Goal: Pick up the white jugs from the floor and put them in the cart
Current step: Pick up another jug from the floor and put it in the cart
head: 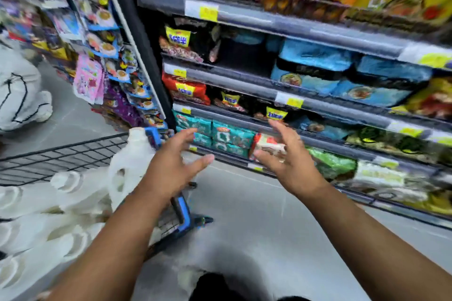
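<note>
Stocked shelves fill the frame from twelve to four o'clock (all motion-blurred). The wire cart sits at nine o'clock, with white jugs heaped inside it toward eight and one upright jug at its blue-edged corner. Near centre, the left hand and right hand hover with fingers spread, gripping nothing.

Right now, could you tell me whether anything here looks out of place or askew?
The white jugs lie heaped on their sides in the cart, only one jug standing upright at its corner. On a low shelf a red-and-white packet sits tilted beside the teal ones. I see no spill.
</note>
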Tool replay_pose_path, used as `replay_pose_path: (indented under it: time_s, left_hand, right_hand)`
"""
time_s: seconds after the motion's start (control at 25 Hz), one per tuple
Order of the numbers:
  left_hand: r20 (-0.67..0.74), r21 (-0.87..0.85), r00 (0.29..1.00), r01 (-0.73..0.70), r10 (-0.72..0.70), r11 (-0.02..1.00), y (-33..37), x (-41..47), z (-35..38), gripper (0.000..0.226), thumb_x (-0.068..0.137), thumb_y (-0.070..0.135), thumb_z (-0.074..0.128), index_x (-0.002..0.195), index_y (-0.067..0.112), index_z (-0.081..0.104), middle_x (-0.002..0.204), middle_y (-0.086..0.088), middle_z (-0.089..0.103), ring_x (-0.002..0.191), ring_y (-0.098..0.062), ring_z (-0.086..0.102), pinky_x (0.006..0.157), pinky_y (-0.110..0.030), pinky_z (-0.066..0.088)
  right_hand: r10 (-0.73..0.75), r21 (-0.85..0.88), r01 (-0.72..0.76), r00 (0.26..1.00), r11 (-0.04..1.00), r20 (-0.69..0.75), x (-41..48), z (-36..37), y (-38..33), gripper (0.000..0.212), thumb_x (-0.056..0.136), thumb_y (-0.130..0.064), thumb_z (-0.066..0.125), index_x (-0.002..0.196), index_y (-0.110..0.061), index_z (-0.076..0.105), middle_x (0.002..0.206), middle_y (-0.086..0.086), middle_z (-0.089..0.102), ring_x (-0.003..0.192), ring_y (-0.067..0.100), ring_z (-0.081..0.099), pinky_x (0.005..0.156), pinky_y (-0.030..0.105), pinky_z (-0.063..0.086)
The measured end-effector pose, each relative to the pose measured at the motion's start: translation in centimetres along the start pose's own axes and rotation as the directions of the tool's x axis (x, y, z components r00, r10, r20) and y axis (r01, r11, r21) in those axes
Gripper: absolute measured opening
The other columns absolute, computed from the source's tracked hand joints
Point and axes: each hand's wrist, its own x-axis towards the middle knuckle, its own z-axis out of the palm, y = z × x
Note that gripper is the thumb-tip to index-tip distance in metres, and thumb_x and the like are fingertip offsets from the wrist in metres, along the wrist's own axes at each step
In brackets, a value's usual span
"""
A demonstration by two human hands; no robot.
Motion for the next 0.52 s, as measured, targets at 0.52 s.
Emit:
replay_pose_path:
  time_s: [0.52]
  left_hand:
    - [0.552, -0.184, 0.73, -0.365, 0.403, 0.913, 33.6, -5.3, 41.6, 0.046, 0.083, 0.03, 0.072, 0.121, 0.042, 0.049, 0.123, 0.013, 0.06, 0.114, -0.005, 0.057, 0.097, -0.031, 0.047]
  right_hand:
    - [0.273, 0.166, -0.218, 0.747, 0.962, -0.606, -22.6, -41.0, 18.4, 0.064, 0.082, -0.045, 0.071, 0.138, -0.043, 0.04, 0.138, -0.009, 0.041, 0.124, 0.011, 0.046, 0.106, 0.038, 0.041]
